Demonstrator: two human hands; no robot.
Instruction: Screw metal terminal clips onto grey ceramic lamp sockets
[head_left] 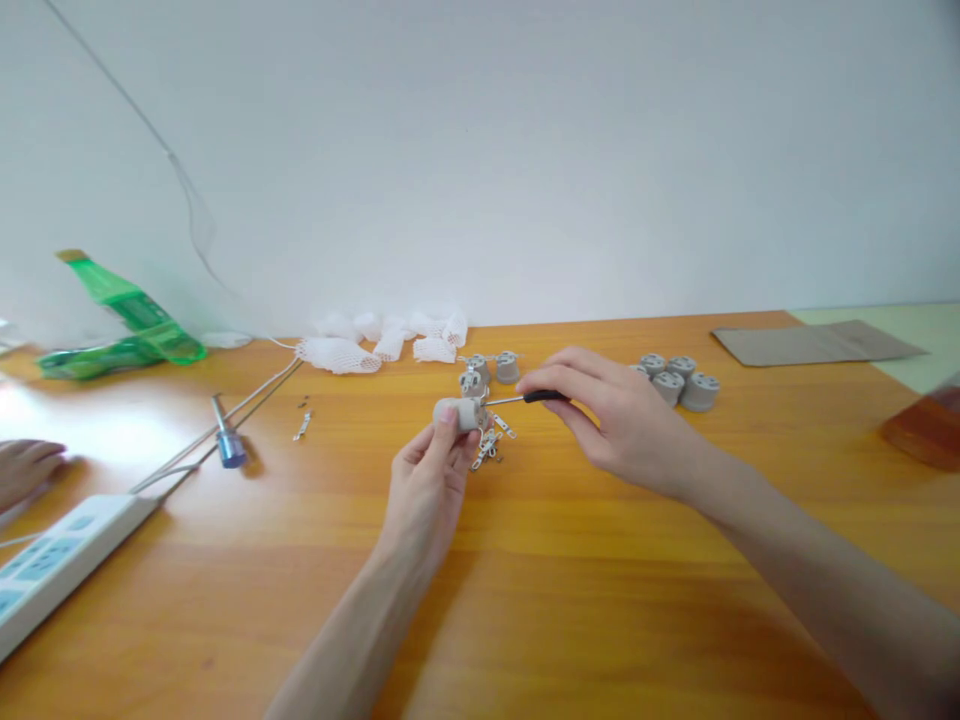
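My left hand [431,480] grips a small pale cylindrical lamp socket [454,413], tilted on its side with its end turned to the right. In my right hand [611,415] is a screwdriver [545,396] with a black handle, its shaft pointing left and its tip at the socket's end. Whether the tip sits in a screw is too small to tell. Just behind the held piece stand a few similar sockets [507,367]. Loose metal strips [487,445] and tiny screws lie on the table beneath my hands.
More sockets [699,392] stand grouped at right, before a brown cardboard piece [814,343]. White foam netting [341,353] lies along the wall. At left are a blue-handled screwdriver [230,445], cables, a power strip [52,560], green bottles [142,320] and another person's hand [28,470].
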